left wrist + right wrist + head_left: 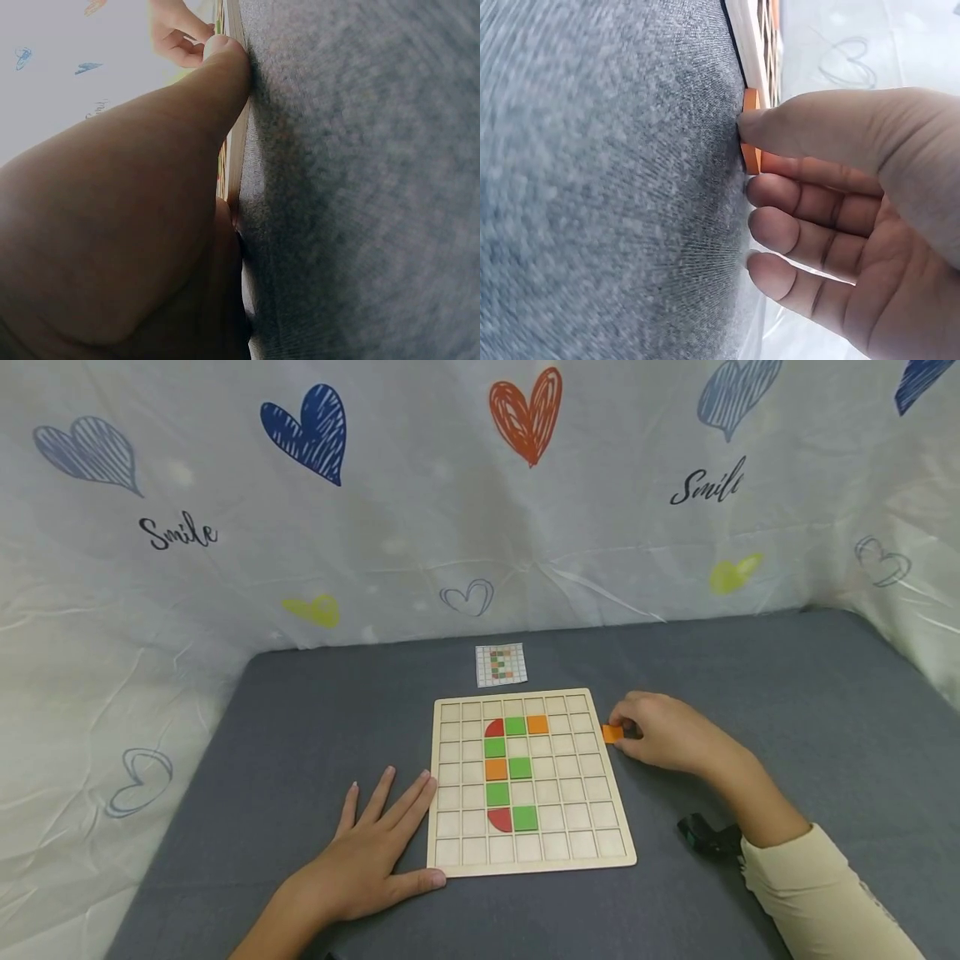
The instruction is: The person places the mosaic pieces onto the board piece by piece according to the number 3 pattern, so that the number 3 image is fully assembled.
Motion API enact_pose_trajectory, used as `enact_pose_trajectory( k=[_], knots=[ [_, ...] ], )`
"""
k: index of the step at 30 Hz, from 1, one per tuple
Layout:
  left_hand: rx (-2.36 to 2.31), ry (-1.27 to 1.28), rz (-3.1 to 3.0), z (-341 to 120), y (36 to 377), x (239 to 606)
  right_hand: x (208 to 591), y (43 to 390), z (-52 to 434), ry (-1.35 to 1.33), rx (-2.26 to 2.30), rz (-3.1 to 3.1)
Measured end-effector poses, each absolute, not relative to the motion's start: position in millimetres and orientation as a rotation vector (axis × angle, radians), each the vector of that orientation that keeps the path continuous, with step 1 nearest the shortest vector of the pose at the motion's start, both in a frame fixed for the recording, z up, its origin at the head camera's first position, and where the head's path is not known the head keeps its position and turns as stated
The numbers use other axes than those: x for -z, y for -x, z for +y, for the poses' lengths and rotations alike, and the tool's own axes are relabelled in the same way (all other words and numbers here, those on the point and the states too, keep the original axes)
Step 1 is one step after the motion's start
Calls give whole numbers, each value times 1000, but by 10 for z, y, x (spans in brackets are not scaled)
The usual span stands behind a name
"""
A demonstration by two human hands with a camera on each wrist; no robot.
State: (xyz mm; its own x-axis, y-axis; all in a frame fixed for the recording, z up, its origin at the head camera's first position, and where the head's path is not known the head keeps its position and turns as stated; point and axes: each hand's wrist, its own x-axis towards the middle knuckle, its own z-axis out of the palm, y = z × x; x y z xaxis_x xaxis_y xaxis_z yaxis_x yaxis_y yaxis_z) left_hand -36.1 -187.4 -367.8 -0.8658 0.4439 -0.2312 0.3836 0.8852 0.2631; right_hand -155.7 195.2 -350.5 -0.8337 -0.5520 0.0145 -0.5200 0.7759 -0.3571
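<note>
A wooden grid board (570,845) lies on the grey cloth. Set into its cells are green square tiles (524,818), orange square tiles (496,769) and red rounded tiles (499,820), together forming an E-like pattern. My left hand (363,860) is spread flat beside the board, its thumb and a fingertip touching the left edge. At the right edge, my right hand (663,731) pinches a loose orange square tile (612,733) between thumb and index finger. In the right wrist view this orange tile (751,161) is low at the cloth, near the board's side, its other fingers loosely bent.
A small printed pattern card (501,665) lies behind the board. A black object (708,837) sits by the right wrist at the sleeve. Behind the grey table (337,710) hangs a white curtain (420,510) printed with hearts and "Smile".
</note>
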Motion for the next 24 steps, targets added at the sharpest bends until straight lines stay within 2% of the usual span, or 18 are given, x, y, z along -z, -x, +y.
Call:
enact_pose_trajectory(
  k=[15,24],
  knots=[
    [-294,-617,2773,-1879,360,3689,3365,1467,1928,856,493,2756],
    [-291,-624,2775,-1878,356,3686,3270,1329,1780,998,504,2694]
  ],
)
